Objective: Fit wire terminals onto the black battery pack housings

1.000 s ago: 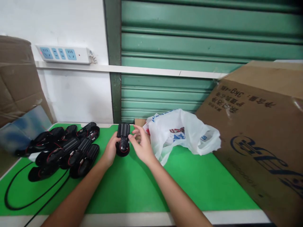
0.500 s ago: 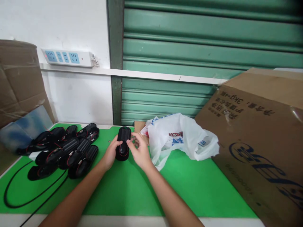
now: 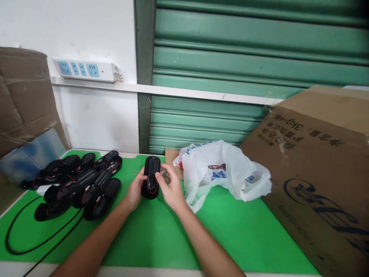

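A black oval plastic housing (image 3: 152, 171) is held upright over the green table between my two hands. It has a ribbed upper part, a rounded shiny lower part and a thin red wire curving round the bottom. My left hand (image 3: 136, 189) grips its left edge, fingers partly hidden behind it. On the opposite side my right hand (image 3: 170, 185) has its thumb on the right edge and the fingers curled beside and behind. Left of my hands lies a pile of similar black housings (image 3: 99, 188), several with red wires showing.
A white plastic bag (image 3: 227, 169) lies right of my hands, before a large cardboard box (image 3: 311, 165). Another cardboard box (image 3: 25, 92) stands at the left. A black cable (image 3: 13, 250) loops over the green table top (image 3: 150, 242). A power strip (image 3: 83, 70) hangs on the wall.
The view has shifted slightly, moving the scene a little rightward. My left thumb has moved off the front of the housing to its left edge, exposing more of the lower part.
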Demonstrator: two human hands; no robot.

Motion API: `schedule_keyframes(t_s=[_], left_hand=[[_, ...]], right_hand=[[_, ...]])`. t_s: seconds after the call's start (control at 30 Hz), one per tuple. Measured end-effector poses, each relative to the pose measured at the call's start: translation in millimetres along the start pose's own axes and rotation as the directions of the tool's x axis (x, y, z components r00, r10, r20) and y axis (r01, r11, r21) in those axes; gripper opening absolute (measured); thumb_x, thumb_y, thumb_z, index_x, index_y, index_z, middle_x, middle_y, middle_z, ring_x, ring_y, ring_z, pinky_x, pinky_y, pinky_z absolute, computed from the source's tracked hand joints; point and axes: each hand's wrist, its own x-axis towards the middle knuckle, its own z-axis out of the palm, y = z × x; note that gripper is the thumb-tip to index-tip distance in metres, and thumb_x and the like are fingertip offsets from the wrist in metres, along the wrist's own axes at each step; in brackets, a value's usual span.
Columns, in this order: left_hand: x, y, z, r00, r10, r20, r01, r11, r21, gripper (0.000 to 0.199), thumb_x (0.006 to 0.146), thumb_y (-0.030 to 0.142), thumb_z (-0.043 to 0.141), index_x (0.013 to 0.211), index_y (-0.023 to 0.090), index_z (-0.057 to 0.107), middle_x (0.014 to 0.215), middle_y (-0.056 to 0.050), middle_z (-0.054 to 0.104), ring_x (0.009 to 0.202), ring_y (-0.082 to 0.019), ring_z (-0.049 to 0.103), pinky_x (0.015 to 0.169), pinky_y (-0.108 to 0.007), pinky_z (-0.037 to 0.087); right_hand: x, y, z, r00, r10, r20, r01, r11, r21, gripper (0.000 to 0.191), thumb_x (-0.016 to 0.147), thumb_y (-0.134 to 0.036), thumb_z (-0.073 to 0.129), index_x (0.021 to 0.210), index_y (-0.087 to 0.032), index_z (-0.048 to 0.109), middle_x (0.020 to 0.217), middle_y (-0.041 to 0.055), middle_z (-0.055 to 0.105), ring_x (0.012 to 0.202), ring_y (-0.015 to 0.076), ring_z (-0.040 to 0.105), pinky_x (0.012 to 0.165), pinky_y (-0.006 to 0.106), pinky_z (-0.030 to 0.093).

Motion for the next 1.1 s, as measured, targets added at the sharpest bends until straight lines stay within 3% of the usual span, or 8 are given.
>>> schedule_keyframes(t_s=[0.23, 0.43, 0.67, 0.8, 1.1], left_hand=[[5.2, -6.3, -1.5, 0.999, 0.011, -0.034, -0.01, 0.999, 0.036, 0.045, 0.073, 0.037, 0.068, 0.113, 0.017, 0.075, 0.118, -0.006, 0.079, 0.128, -0.033, 0.063, 0.113, -0.042, 0.044], [6.9, -10.7, -6.7, 0.997, 0.079, 0.01, -0.079, 0.995, 0.062, 0.042, 0.074, 0.034, 0.063, 0.112, 0.019, 0.073, 0.118, -0.005, 0.077, 0.127, -0.031, 0.062, 0.114, -0.041, 0.043], [12.4, -16.5, -14.4, 0.979, 0.204, -0.022, -0.191, 0.946, 0.262, 0.029, 0.076, 0.035, 0.058, 0.098, 0.019, 0.069, 0.1, -0.004, 0.072, 0.108, -0.028, 0.062, 0.1, -0.038, 0.047], [11.8, -17.5, -13.2, 0.975, 0.22, -0.016, -0.205, 0.931, 0.301, 0.028, 0.077, 0.035, 0.056, 0.099, 0.02, 0.067, 0.092, -0.004, 0.068, 0.1, -0.027, 0.059, 0.091, -0.037, 0.047], [12.8, -12.7, -15.4, 0.976, 0.214, 0.048, -0.217, 0.914, 0.344, 0.031, 0.078, 0.034, 0.053, 0.102, 0.02, 0.067, 0.098, -0.003, 0.072, 0.097, -0.026, 0.061, 0.088, -0.035, 0.047]], right_hand=[[0.3, 0.1, -1.0, 0.998, -0.054, -0.017, 0.053, 0.997, -0.053, 0.026, 0.093, -0.037, 0.061, 0.115, -0.023, 0.066, 0.102, 0.0062, 0.066, 0.088, 0.0205, 0.066, 0.069, 0.031, 0.055], [-1.5, -2.5, -0.3, 0.996, -0.081, -0.027, 0.078, 0.993, -0.084, 0.025, 0.096, -0.037, 0.062, 0.117, -0.024, 0.067, 0.103, 0.0061, 0.066, 0.089, 0.0204, 0.065, 0.069, 0.03, 0.056], [0.1, 3.5, -0.7, 0.993, -0.113, -0.04, 0.108, 0.989, -0.104, 0.022, 0.093, -0.034, 0.067, 0.113, -0.024, 0.068, 0.096, 0.004, 0.064, 0.086, 0.0197, 0.064, 0.065, 0.03, 0.055], [0.0, 6.5, 0.0, 0.993, -0.112, -0.045, 0.107, 0.989, -0.098, 0.022, 0.094, -0.033, 0.067, 0.114, -0.025, 0.068, 0.096, 0.0037, 0.065, 0.087, 0.0203, 0.065, 0.067, 0.031, 0.056], [-0.5, 3.0, 0.1, 0.994, -0.098, -0.039, 0.094, 0.99, -0.103, 0.021, 0.093, -0.033, 0.066, 0.113, -0.026, 0.068, 0.096, 0.0029, 0.064, 0.087, 0.0191, 0.064, 0.067, 0.029, 0.054]])
